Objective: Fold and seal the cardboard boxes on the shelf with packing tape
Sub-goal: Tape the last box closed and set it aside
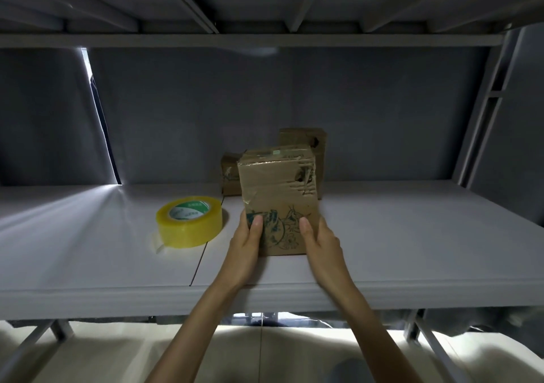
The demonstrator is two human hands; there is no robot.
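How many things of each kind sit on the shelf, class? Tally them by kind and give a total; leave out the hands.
Cardboard boxes: 3, the front box held by the left hand and right hand, a small box and a tall box behind it.
Rolls of packing tape: 1, the yellow roll.
Total: 4

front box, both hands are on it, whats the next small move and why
Probably set the front box down on the shelf beside the two boxes behind. The left hand and right hand grip its sides, and clear tape already shows on its top, so it looks sealed.
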